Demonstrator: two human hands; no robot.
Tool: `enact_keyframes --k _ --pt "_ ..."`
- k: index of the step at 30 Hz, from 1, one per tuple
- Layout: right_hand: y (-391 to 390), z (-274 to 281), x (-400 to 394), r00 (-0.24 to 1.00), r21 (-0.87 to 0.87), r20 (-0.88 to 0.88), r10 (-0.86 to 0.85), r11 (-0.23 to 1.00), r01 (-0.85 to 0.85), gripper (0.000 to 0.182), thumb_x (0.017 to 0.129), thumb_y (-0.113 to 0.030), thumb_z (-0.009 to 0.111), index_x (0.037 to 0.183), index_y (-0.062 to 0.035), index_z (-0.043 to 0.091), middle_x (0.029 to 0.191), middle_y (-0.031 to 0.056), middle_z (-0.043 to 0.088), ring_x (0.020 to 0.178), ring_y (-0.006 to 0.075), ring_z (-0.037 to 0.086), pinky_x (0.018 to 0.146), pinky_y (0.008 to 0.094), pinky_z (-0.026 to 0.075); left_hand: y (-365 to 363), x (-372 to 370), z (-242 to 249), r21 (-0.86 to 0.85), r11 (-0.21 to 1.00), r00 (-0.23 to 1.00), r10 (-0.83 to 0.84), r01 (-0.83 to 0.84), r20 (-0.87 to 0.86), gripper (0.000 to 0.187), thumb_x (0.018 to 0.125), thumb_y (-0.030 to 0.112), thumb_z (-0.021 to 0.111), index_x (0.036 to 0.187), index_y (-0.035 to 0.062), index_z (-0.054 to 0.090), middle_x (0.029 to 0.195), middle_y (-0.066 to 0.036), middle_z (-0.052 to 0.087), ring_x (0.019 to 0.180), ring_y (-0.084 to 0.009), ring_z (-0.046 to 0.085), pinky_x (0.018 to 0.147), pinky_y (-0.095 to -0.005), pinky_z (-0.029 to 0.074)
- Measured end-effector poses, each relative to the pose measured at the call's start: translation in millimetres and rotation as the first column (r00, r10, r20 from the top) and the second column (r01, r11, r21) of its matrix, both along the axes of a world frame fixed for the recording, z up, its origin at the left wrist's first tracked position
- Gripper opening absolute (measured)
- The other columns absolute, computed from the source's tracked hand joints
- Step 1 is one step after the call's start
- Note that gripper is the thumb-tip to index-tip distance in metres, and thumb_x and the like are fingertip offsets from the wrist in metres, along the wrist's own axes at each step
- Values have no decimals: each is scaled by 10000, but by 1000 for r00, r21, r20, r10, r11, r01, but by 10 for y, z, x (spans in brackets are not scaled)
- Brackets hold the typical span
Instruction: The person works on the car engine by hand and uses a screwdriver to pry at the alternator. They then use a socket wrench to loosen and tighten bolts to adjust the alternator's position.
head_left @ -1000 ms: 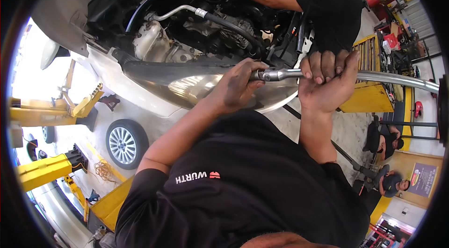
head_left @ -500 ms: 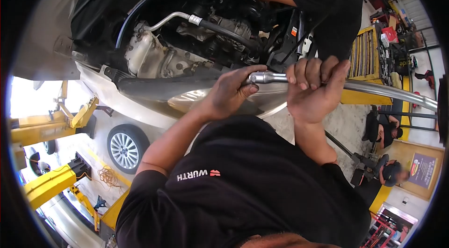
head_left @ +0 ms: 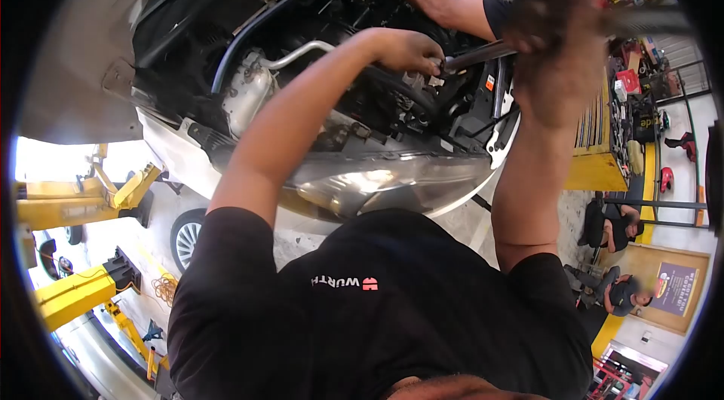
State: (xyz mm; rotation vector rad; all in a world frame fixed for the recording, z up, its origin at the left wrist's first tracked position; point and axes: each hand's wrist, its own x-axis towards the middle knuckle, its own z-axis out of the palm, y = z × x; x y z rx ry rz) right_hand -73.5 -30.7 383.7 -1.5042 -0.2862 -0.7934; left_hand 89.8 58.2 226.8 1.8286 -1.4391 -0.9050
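Note:
Over the engine bay (head_left: 354, 106), my left hand (head_left: 411, 52) is reached forward with its fingers closed at the head end of a long metal breaker bar (head_left: 479, 55). My right hand (head_left: 558, 45) is smeared by motion but is wrapped around the bar further along, to the right. The bar lies roughly level across the view, its far end blurred past my right hand. Below the bar's head are dark hoses and engine parts; what the head touches is hidden by my left fingers.
A co-worker's arm (head_left: 445, 8) reaches into the engine bay from the upper right. The headlight (head_left: 377, 181) lies between my body and the engine. A pale reservoir (head_left: 247, 95) sits left. A yellow tool cabinet (head_left: 596, 166) stands right, a wheel (head_left: 186, 238) lower left.
Both hands have moved forward and up with the breaker bar, from in front of the headlight to over the engine bay. The co-worker's arm shows further in.

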Motion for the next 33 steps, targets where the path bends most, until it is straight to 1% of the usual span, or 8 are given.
enact_keyframes --k 4,6,7,9,14,25,27,33 --pt "148 -369 446 987 -201 -38 -156 969 145 455 1044 -446 518 797 -71 588 608 -21 503 525 53 403 495 240 295 -538 311 -505 144 967 930 -242 209 276 304 863 266 754 1054 33 718 1016 -113 731 941 -257 660 817 -407 488" --pt "-14 -617 670 894 -329 -305 -329 917 225 461 1043 -430 527 718 -104 540 592 -52 450 507 49 376 483 248 285 -808 419 -925 238 936 922 -314 259 229 340 853 263 757 1106 38 716 1035 -123 733 965 -249 669 839 -400 500" --pt "-76 -701 770 896 -336 -304 -325 916 219 461 1043 -430 527 718 -104 540 592 -52 450 507 49 376 483 248 285 -883 475 -1078 332 890 909 -382 314 164 384 843 259 761 1157 44 715 1054 -132 736 989 -242 679 861 -393 512" --pt "-178 -887 923 886 -161 -435 -162 982 100 464 1044 -412 530 685 -121 498 578 -72 408 487 53 360 467 250 283 -856 452 -1173 308 909 917 -349 281 192 388 803 238 797 1140 60 725 1071 -133 731 1002 -275 672 862 -396 512" --pt "-161 -1040 1057 850 2 -519 -90 994 107 447 1032 -378 557 676 -116 491 561 -56 394 463 61 354 445 249 287 -620 145 -822 342 937 892 -215 74 397 440 741 214 844 1152 98 737 1133 -126 725 1054 -306 667 888 -418 518" --pt "-104 -1200 1116 873 -61 -486 -38 998 10 417 1011 -385 602 739 -73 546 563 -37 417 469 73 402 459 243 318 -697 224 -940 349 934 877 -234 82 420 393 779 246 788 1140 97 740 1161 -151 714 1083 -316 666 892 -440 520" --pt "-101 -1216 1092 840 -156 -543 -16 984 -82 444 998 -421 612 728 -69 596 590 -44 507 536 66 480 511 263 380 -778 233 -901 343 934 871 -251 103 422 388 784 247 783 1138 97 741 1158 -152 714 1081 -317 667 890 -440 521" --pt "93 -1156 793 853 -313 -495 -165 950 2 541 942 -468 662 688 7 614 545 -23 471 567 75 423 538 293 368 -724 220 -996 335 935 861 -265 119 434 372 797 250 765 1134 95 741 1151 -156 715 1075 -317 669 887 -440 522"
